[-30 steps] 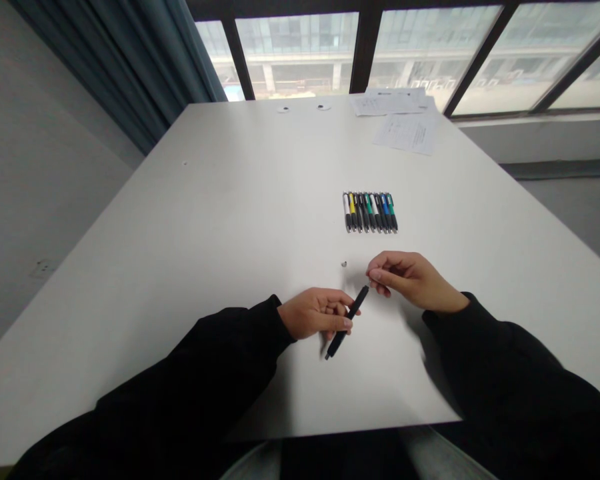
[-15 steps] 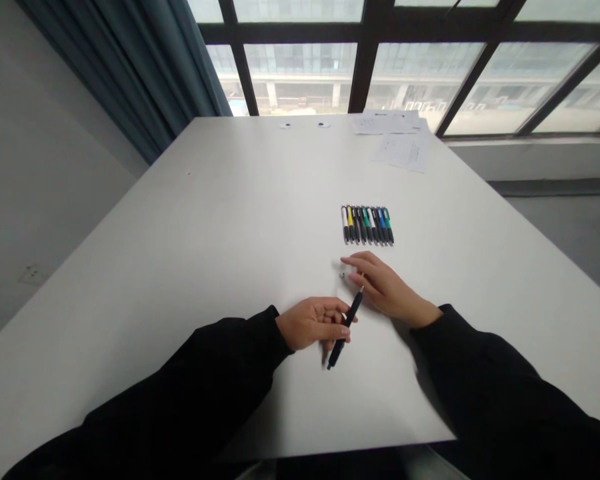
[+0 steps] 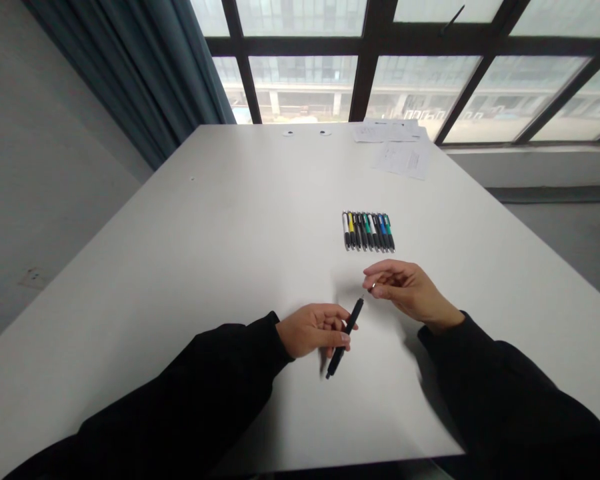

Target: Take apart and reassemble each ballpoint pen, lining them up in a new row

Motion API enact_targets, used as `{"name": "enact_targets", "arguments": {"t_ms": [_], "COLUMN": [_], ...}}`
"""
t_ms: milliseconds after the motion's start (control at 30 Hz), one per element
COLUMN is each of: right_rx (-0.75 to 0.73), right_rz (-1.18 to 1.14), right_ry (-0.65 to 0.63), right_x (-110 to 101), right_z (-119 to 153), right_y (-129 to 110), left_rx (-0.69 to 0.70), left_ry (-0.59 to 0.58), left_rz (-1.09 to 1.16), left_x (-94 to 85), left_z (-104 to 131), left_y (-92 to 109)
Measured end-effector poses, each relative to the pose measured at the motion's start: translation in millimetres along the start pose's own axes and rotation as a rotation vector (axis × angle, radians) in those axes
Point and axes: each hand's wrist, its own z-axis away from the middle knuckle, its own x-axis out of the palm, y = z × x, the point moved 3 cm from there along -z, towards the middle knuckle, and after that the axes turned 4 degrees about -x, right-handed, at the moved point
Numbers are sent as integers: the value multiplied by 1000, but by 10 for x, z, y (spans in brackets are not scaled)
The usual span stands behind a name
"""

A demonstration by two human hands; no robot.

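My left hand [image 3: 311,330] is closed around a black pen [image 3: 354,316], which slants with its thin bare refill end pointing up and away. Between the thumb and fingertips of my right hand [image 3: 411,291] is a small shiny silver pen tip [image 3: 373,287], partly hidden by the fingers. That piece is just to the right of the pen's thin end, with a slight gap between them. Beyond my right hand, a tidy row of pens [image 3: 364,233] in white, yellow, black, green and blue lies side by side.
The white table [image 3: 240,220] stretches out to the window. Printed papers [image 3: 403,159] lie at its far right corner. Two small oval fittings [image 3: 325,133] sit near the far edge. A blue-grey curtain [image 3: 145,73] hangs at the far left.
My right hand has picked up the small silver piece from the table and moved right. The left hand keeps the pen almost in place. The view has tilted up slightly.
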Motion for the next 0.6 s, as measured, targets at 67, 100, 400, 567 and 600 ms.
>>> {"name": "enact_targets", "arguments": {"t_ms": [67,100,400,567,600], "right_rx": [38,53,56,94,92], "right_rz": [-11,-9,27,91,91], "right_ry": [-34,-44,-20,-107,-108], "right_x": [40,58,103,157,156], "right_z": [9,10,1,15,17], "right_y": [5,9,-44,-85,-93], "left_rx": [-5,-8,-30,-28,-28], "left_ry": [3,3,-3,-12,-11], "left_rz": [2,1,-7,-8,-8], "left_x": [2,3,3,17,17], "left_z": [5,7,4,16,16], "left_y": [9,13,18,45,48]}}
